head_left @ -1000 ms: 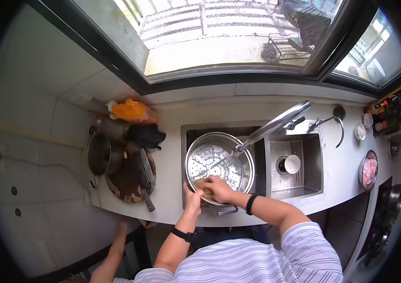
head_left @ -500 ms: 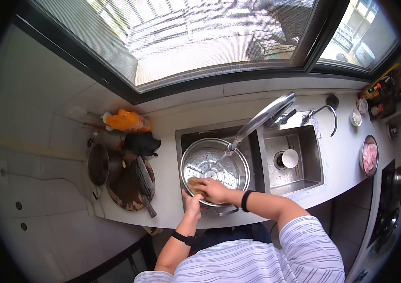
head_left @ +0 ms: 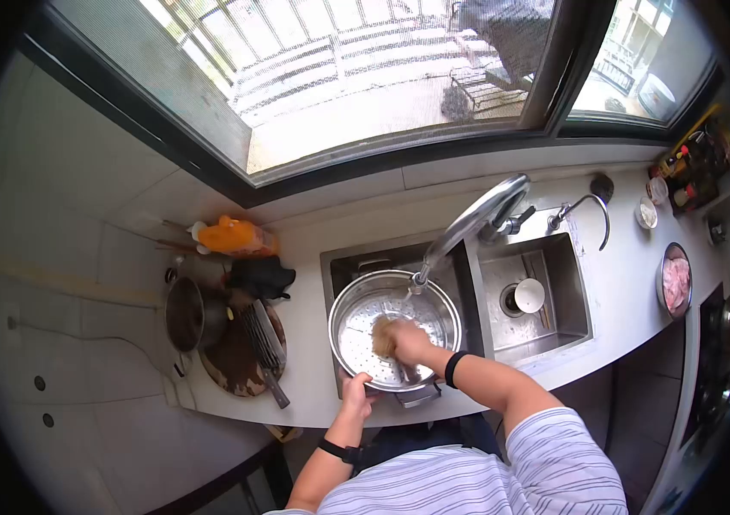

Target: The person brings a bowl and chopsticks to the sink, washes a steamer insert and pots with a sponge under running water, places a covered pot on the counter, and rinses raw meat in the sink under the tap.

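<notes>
We count two hands, two black wristbands, one steel pot and one brown scrubber. We also see two taps, two sink basins, one orange bottle, one round board and one meat bowl.

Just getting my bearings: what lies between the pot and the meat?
The head view shows the small sink, with a round white thing in it, then counter.

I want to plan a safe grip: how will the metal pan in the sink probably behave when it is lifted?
The pan should stay stiff, because its wall looks like metal. It may be slippery, as it looks shiny and sits under the faucet. Being wide, it would probably tilt if raised only by its near side handle.
</notes>
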A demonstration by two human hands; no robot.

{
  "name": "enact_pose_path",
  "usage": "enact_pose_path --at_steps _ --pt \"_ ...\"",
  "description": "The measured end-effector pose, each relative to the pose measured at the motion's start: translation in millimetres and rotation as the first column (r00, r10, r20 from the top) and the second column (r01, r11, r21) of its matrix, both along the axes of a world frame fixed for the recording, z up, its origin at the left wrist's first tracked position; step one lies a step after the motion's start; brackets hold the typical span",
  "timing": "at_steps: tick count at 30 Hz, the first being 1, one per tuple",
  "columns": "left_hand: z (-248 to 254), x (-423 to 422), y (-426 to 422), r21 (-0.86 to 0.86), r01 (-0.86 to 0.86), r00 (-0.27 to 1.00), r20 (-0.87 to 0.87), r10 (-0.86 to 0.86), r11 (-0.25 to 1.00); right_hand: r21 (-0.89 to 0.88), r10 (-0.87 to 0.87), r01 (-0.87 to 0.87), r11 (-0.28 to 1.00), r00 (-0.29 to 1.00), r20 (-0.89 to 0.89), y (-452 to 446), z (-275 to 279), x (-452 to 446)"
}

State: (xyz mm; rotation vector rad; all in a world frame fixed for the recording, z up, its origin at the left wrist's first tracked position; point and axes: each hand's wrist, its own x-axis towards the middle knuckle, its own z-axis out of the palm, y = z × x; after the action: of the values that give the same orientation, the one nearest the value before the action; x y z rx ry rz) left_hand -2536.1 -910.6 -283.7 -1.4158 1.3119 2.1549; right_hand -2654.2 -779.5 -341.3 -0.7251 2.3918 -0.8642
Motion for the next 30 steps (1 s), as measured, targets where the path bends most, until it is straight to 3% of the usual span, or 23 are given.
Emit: enact_pose_path --at_steps 1,2,3,5,6,8,9,11,12,14,15,17,18,20,21,22,23,24,25,26,27,29,30 --pt "-12.1 4.5 -4.7 0.111 -0.013 1.0 0.001 0.013 0.994 0.05 -0.251 0.247 0.968 0.93 0.269 -1.3 -11.5 -17.2" --pt "-13.6 3.6 -6.8 0.105 -0.017 1.0 0.001 0.017 0.994 -0.159 -0.594 0.662 0.732 0.735 0.327 -5.3 -33.5 -22.1" --pt "-13.5 2.5 -6.5 0.109 -0.031 0.999 0.013 0.03 0.994 -0.233 -0.728 0.887 0.398 0.46 0.508 -16.3 -18.0 -30.4" --pt "-13.2 7.8 -8.0 0.111 -0.051 0.998 0.04 0.047 0.993 -0.417 -0.727 0.86 0.295 0.486 0.486 -30.6 -15.2 -42.3" --pt "-14.2 7.3 -11.8 0.124 -0.042 0.999 0.033 0.038 0.991 -0.3 -0.721 0.815 0.496 0.579 0.38 -34.8 -13.1 -45.3" --pt "-18.6 4.8 -16.1 0.085 -0.014 1.0 0.001 0.014 0.996 -0.415 -0.617 0.718 0.558 0.694 0.37 -43.6 -8.9 -43.6" --pt "-15.1 0.7 -17.7 0.08 -0.006 1.0 -0.003 0.007 0.997 -0.484 -0.623 0.602 0.635 0.769 0.14 -55.7 -40.0 -38.6" --pt "-5.2 -2.6 -19.8 0.006 -0.033 0.999 -0.026 0.033 0.999 -0.504 -0.36 0.467 0.726 0.883 0.3 -54.7 -29.2 -31.0" --pt "-3.2 -1.9 -22.7 0.005 -0.037 0.999 -0.02 0.037 0.999 -0.502 -0.356 0.467 0.727 0.883 0.305 -52.7 -23.9 -21.9" --pt "-0.2 -8.2 -26.4 0.026 -0.029 1.0 0.005 0.029 0.999 -0.359 0.03 0.026 0.933 0.988 0.149 -44.5 -13.7 -7.9" --pt "2.5 -13.2 -23.3 0.029 -0.03 1.0 0.002 0.03 0.999 -0.267 0.185 -0.12 0.956 0.955 0.231 -40.3 -4.7 -2.8" --pt "9.2 -13.3 -16.7 -0.226 -0.047 0.996 -0.088 0.027 0.973 -0.047 0.47 -0.492 0.869 0.793 0.387 -21.1 58.9 -3.3" --pt "-15.4 -7.1 -26.3 -0.267 -0.064 0.976 -0.219 0.004 0.962 -0.047 0.471 -0.494 0.868 0.791 0.389 -12.9 51.6 -6.5" --pt "-29.6 -3.9 -36.7 -0.362 -0.041 0.978 -0.203 -0.036 0.931 -0.176 0.514 -0.483 0.858 0.798 0.313 11.2 32.0 -11.2" --pt "-32.1 -4.1 -40.4 -0.452 -0.01 0.979 -0.188 -0.084 0.892 0.029 0.349 -0.394 0.919 0.843 0.409 14.3 61.6 -28.8" --pt "-11.0 -11.4 -37.7 -0.342 -0.037 0.991 -0.137 -0.011 0.939 -0.06 0.137 -0.125 0.99 0.837 0.53 9.3 -21.0 -32.6" --pt "-3.1 -14.9 -37.2 -0.339 -0.008 0.996 -0.087 -0.023 0.941 -0.252 0.009 0.243 0.937 0.703 0.711 13.0 -13.0 -46.3" --pt "-0.9 -16.2 -37.0 -0.321 -0.023 0.994 -0.107 -0.013 0.947 -0.3 0.079 0.42 0.857 0.467 0.881 18.0 -37.1 -69.5" --pt "1.7 -17.8 -34.4 -0.306 -0.036 0.992 -0.126 -0.003 0.951 -0.048 -0.095 0.719 0.693 0.158 0.983 24.9 28.2 -79.0" --pt "16.6 -24.6 -26.0 -0.275 -0.039 0.995 -0.1 0.012 0.961 -0.005 -0.129 0.835 0.551 0.091 0.987 25.0 18.5 -86.3" --pt "28.2 -29.9 -20.9 -0.249 -0.045 0.997 -0.075 0.027 0.968 0.003 -0.149 0.835 0.55 0.094 0.984 29.4 8.8 -90.9" --pt "-16.7 -21.6 -29.2 -0.282 -0.06 0.988 -0.153 0.016 0.957 0.034 -0.072 0.974 0.223 -0.019 0.997 32.0 -8.4 -99.6" --pt "-21.1 -22.3 -29.5 -0.345 -0.024 0.982 -0.183 -0.043 0.938 0.069 -0.009 0.987 0.143 -0.068 0.998 29.9 -11.3 -100.6"
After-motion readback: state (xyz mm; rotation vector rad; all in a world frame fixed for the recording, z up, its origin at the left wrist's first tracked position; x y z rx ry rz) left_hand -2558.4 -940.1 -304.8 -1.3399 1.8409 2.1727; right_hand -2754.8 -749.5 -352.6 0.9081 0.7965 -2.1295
